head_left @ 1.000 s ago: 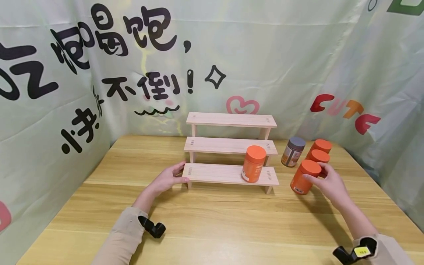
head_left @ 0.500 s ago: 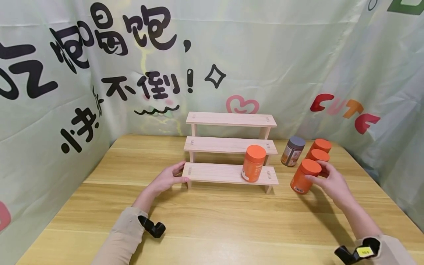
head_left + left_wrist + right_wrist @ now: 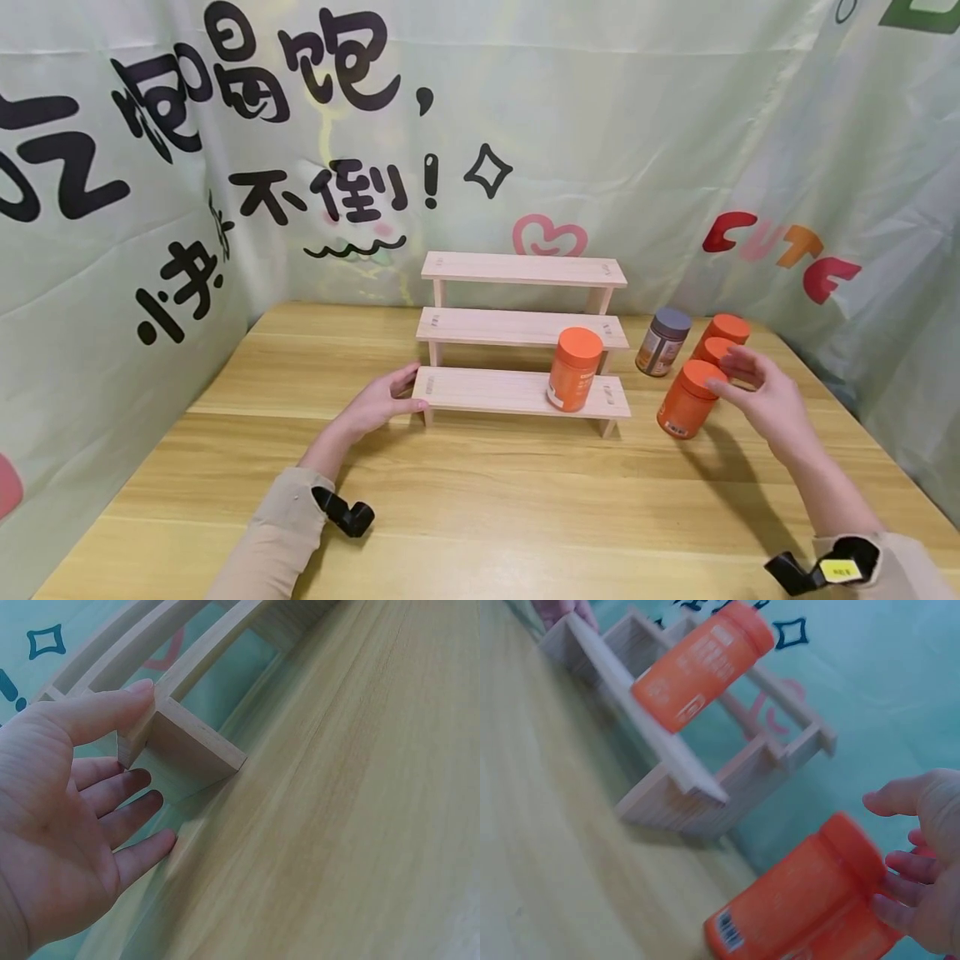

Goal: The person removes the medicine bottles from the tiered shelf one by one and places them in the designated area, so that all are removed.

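A three-tier wooden display rack (image 3: 480, 390) stands on the table. My left hand (image 3: 380, 405) grips the left end of its lowest board, thumb at the front corner and fingers around the side, as the left wrist view (image 3: 67, 802) also shows. An orange jar (image 3: 575, 371) stands upright on the right part of that board. Right of the rack, another orange jar (image 3: 686, 404) is upright on the table, at the front of a row. Beside its lid is my right hand (image 3: 776, 408), thumb and fingers spread apart and holding nothing; whether a fingertip touches the jar is unclear.
Behind the front jar, two more orange jars (image 3: 726, 327) stand in line, partly hidden. A brown jar with a grey-blue lid (image 3: 663, 343) is between them and the rack. Printed cloth (image 3: 600, 125) hangs behind and at both sides of the wooden table (image 3: 480, 517).
My right hand has loosened from the front orange jar and drawn back to the right. That jar stays in place. The left hand and the rack have not moved.
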A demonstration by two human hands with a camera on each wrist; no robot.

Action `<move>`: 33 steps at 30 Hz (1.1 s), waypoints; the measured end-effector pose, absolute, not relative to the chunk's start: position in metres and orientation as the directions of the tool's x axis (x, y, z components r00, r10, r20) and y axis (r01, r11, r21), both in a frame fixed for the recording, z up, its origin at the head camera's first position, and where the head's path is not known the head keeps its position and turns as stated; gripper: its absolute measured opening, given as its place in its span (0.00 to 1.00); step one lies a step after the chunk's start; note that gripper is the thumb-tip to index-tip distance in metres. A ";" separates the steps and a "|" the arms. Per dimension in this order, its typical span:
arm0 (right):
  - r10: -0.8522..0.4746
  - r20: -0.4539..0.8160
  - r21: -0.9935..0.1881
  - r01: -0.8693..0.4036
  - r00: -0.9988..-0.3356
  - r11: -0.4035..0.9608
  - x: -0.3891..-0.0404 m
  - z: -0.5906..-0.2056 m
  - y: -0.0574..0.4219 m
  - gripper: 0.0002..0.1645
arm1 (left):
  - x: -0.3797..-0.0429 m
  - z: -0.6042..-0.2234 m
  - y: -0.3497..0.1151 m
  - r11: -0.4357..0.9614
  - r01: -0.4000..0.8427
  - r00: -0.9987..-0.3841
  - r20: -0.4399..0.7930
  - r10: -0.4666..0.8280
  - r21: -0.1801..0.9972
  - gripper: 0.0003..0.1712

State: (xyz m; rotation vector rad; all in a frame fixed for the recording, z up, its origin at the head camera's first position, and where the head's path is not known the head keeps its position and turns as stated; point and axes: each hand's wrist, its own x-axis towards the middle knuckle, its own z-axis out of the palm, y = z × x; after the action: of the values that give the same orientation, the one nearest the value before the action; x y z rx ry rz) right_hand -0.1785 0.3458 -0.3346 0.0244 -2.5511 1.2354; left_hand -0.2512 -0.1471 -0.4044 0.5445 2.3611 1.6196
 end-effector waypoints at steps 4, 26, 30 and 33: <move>0.121 0.309 -0.780 -0.178 -0.943 0.601 -0.179 -0.321 0.342 0.38 | -0.250 -0.404 -0.147 0.316 0.169 -0.906 0.021 0.424 0.934 0.48; -0.183 0.206 -0.818 -0.272 -0.961 0.506 -0.203 -0.291 0.262 0.39 | -0.252 -0.402 -0.147 0.333 0.175 -0.905 0.018 0.426 0.927 0.48; -0.233 0.177 -0.835 -0.271 -0.956 0.479 -0.208 -0.297 0.251 0.40 | -0.252 -0.402 -0.148 0.329 0.174 -0.902 0.016 0.432 0.928 0.47; -0.259 0.160 -0.829 -0.272 -0.953 0.489 -0.212 -0.304 0.244 0.42 | -0.251 -0.402 -0.148 0.322 0.169 -0.902 0.014 0.432 0.932 0.46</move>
State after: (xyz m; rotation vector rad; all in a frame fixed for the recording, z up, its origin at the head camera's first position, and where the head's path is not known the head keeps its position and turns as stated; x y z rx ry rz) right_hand -0.2123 0.2440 -0.3037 0.4808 -2.6989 1.5064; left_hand -0.2515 -0.1480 -0.4018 0.5465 2.3506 1.6121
